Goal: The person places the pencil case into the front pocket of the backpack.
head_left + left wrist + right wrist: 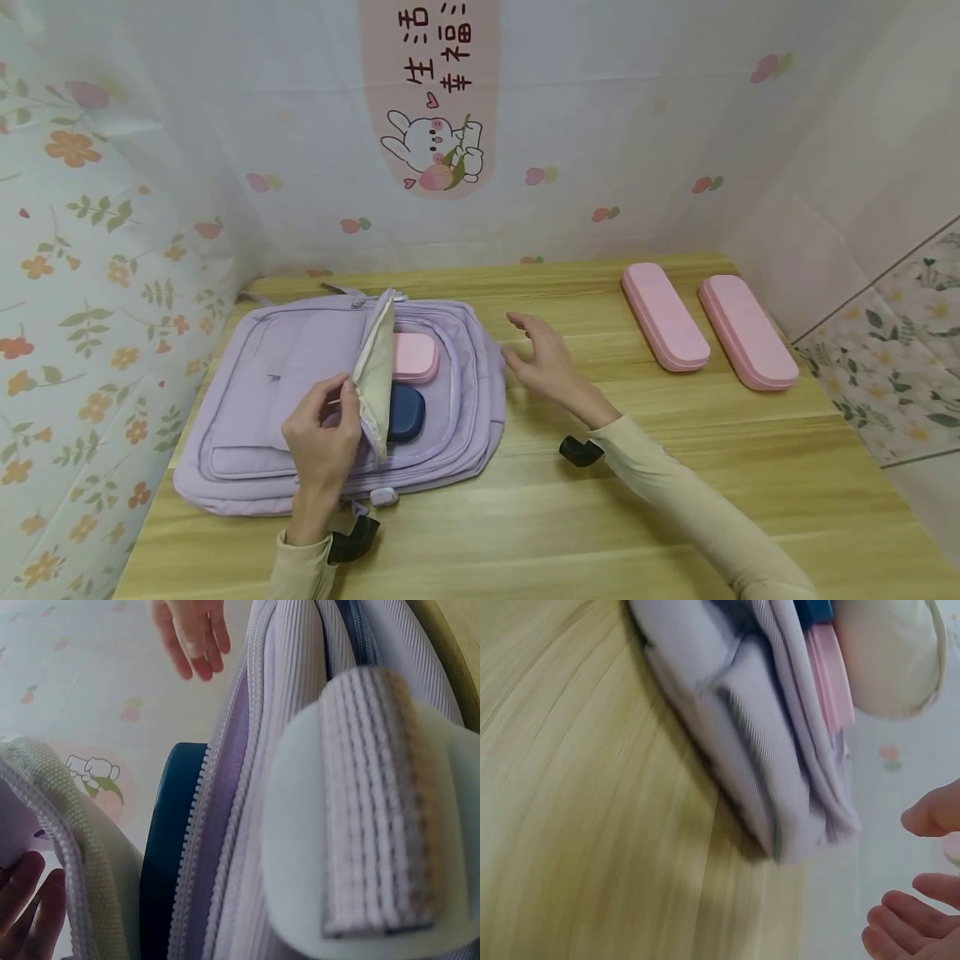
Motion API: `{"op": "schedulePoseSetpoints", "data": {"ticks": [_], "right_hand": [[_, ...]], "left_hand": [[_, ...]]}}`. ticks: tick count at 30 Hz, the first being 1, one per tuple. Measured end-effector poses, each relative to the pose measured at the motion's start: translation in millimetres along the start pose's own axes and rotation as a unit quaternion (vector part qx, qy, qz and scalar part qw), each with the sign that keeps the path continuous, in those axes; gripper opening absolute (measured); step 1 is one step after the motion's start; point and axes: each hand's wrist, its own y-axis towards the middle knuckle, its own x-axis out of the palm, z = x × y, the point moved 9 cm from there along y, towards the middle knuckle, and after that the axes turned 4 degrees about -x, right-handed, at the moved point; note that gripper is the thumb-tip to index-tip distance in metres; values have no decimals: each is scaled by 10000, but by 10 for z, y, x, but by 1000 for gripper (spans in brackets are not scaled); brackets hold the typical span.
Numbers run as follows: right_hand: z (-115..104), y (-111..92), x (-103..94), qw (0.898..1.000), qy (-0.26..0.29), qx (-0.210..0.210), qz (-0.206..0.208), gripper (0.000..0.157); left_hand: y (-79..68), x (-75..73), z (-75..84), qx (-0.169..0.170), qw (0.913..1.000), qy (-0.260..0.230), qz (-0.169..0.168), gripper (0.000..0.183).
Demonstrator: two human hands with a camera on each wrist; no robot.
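Note:
A lilac backpack (300, 367) lies flat on the wooden table, its front pocket unzipped. My left hand (324, 429) pinches the edge of the pocket flap (377, 367), holding it raised with its cream lining showing. Inside the pocket sit a pink case (415, 357) and a dark blue case (406, 412), both partly hidden by the flap. The blue case (171, 840) also shows beside the zipper in the left wrist view. My right hand (547, 358) hovers just right of the backpack, fingers apart and holding nothing; in the right wrist view its fingers (911, 919) are spread.
Two long pink cases, one nearer (665, 317) and one farther right (748, 332), lie side by side on the table (570, 533). A printed white cloth (585, 108) hangs behind, and a flowered cloth (82, 292) stands along the left side.

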Motion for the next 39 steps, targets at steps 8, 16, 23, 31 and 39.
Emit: {"op": "schedulePoseSetpoints", "data": {"ticks": [8,16,23,31,39], "right_hand": [[273,-134,-238,9991,-103,403,53,56],[501,-268,-521,9966,-295,689,354,58],[727,-411,-701,9915,-297,1196,426,63],[947,-606,-1000,9820,-805,1353,1042,66],[1184,-812,-1324,9653,-1214,1917,1292,72]], "left_hand": [[-19,24,17,15,10000,9,-15,13],[-46,41,26,83,10000,-8,-42,13],[-60,68,39,159,9998,45,-84,14],[-82,105,63,291,9994,54,-193,15],[-100,122,64,365,9990,20,-245,16]]}}
